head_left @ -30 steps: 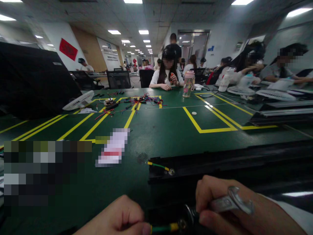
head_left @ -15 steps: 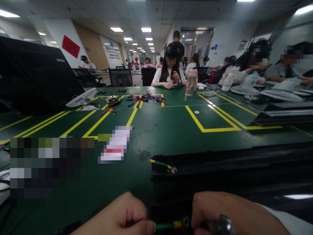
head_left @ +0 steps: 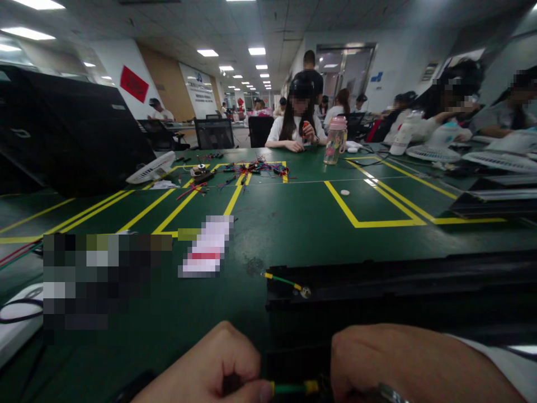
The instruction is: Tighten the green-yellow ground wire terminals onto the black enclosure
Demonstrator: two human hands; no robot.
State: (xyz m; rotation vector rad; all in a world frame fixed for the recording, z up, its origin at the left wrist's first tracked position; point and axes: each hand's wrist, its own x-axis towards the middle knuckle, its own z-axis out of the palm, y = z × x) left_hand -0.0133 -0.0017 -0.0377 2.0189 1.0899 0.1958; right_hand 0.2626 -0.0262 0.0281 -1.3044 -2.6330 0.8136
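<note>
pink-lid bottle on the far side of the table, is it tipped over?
No, the bottle stands upright on the green table, pink lid on top, beside the yellow floor-style marking lines.

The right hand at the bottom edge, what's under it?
Under the right hand, a bit of metal tool shows, next to the green-yellow wire pinched by the left hand. The rest is covered by the hand or cut off by the frame.
</note>
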